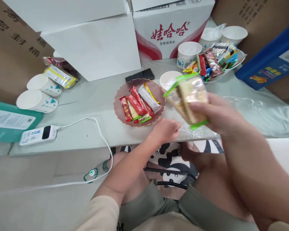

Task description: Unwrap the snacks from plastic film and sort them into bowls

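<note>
My right hand is closed around a few flat snack packets with clear, cream-coloured fronts and bright green ends, held up over the table. Close to the table's front edge, my left hand is curled into a fist; whatever may be inside it is hidden. Just beyond the fist sits a pink ribbed glass bowl with a gold rim, holding several red, silver, yellow and green wrapped snack bars. Behind the raised packets stands a white paper bowl, partly covered by them.
A heaped plate of wrapped snacks and paper cups stand back right. A black phone lies behind the pink bowl. Left are tipped cups and a white power bank with a trailing cable. Boxes line the back.
</note>
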A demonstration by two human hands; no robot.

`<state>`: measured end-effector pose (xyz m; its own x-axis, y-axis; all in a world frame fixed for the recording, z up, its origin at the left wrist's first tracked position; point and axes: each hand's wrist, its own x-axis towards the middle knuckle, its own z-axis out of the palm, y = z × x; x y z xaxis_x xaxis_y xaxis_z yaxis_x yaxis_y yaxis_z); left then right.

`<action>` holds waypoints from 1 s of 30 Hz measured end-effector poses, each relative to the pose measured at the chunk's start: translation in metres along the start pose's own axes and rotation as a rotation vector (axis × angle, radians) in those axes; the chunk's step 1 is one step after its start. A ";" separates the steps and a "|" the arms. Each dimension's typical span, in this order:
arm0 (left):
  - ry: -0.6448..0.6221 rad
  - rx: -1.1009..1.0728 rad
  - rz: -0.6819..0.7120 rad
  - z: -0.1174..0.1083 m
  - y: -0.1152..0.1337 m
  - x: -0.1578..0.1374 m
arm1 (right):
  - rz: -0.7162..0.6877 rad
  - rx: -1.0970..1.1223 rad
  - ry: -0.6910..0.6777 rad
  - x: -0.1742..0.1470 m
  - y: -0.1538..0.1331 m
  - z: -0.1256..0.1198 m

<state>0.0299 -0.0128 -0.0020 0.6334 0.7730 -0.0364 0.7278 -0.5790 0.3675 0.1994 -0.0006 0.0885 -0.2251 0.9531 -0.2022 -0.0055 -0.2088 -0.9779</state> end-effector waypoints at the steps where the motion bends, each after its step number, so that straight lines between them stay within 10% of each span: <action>1: 0.004 0.004 0.000 0.001 0.000 -0.001 | -0.017 -0.064 -0.034 0.010 -0.003 0.021; 7: -0.008 -0.024 0.040 0.000 -0.005 -0.008 | -0.258 -0.504 0.156 0.050 -0.007 0.061; 15: 0.008 -0.061 0.020 -0.006 0.004 -0.012 | -0.627 -0.629 0.801 -0.007 0.013 -0.053; 21: 0.089 -0.112 0.008 -0.001 0.004 0.004 | -0.387 -0.991 0.533 -0.043 0.052 -0.111; 30: 0.511 -0.432 0.193 0.004 -0.012 0.034 | -0.157 -1.160 0.341 -0.028 0.054 -0.117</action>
<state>0.0437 0.0194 -0.0109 0.4604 0.7531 0.4700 0.3779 -0.6453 0.6639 0.3193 -0.0128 0.0354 -0.0322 0.9954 0.0897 0.9034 0.0674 -0.4236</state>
